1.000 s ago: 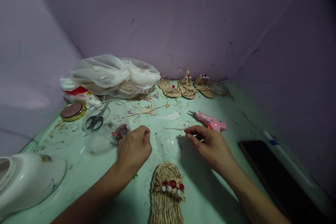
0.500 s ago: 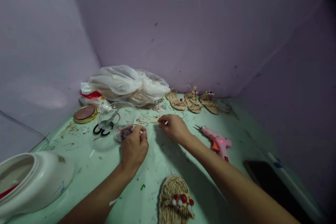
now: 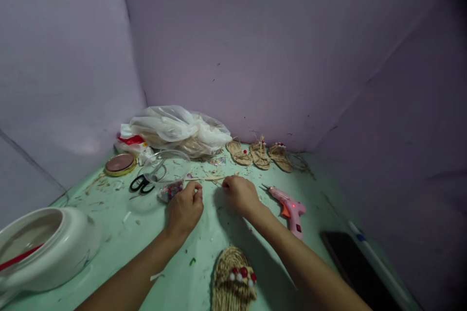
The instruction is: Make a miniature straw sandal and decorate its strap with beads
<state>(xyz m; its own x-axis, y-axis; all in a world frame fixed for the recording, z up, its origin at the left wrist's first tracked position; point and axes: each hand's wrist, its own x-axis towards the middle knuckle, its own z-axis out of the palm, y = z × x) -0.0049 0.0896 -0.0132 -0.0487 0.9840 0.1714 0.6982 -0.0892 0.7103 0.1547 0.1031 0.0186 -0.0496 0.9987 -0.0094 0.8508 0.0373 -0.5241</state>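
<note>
Both hands rest curled on the worktop (image 3: 153, 233): the left hand (image 3: 184, 209) pinches something tiny, and the right hand (image 3: 239, 195) grips a straw strand (image 3: 206, 178) just beyond it.

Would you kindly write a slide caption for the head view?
Left hand and right hand pinch at scraps on a green table, between a woven straw sandal and a pink glue gun.

Scissors (image 3: 141, 184) lie left of centre, glue gun (image 3: 289, 208) right of centre, woven sandal (image 3: 233, 280) at bottom centre, bowl (image 3: 44, 248) lower left.
</note>
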